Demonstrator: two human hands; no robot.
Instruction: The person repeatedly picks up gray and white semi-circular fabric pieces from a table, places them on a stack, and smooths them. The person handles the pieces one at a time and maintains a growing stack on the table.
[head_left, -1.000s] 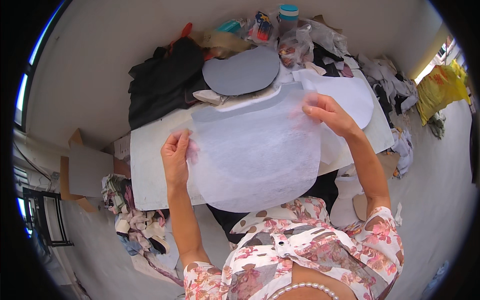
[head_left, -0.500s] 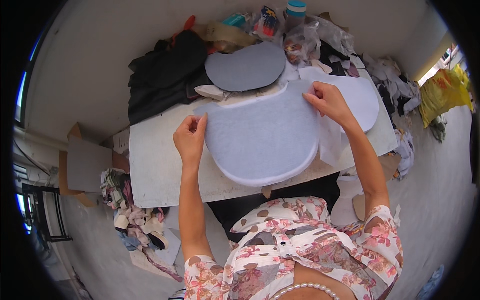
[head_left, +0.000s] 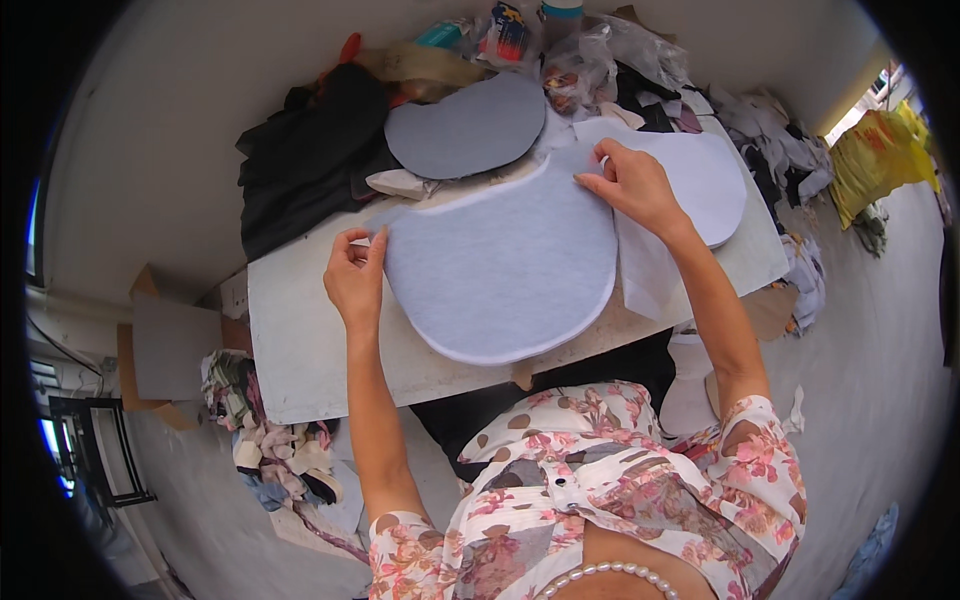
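A pale blue-grey cut fabric piece [head_left: 500,270] with a rounded lower edge lies on the table in front of me. White material shows along its curved rim and upper edge, so it seems layered on a similar white piece. At its upper left corner, my left hand [head_left: 355,280] pinches the thin cloth between thumb and fingers. My right hand [head_left: 640,188] is at the upper right corner, thumb on the cloth and fingers curled around its edge. Beside that hand lies a white cut piece [head_left: 700,180], partly covered by my wrist.
Behind the fabric sit a grey cut piece [head_left: 470,125], black cloth [head_left: 310,150] and plastic bags [head_left: 585,70]. The pale table [head_left: 310,350] has scrap heaps on the floor at its left [head_left: 280,450]. A yellow bag [head_left: 880,165] stands at right.
The whole view has shifted a little, putting the table and both hands slightly further left. My right thumb and index finger look a bit further apart; both hands stay at the fabric's upper corners.
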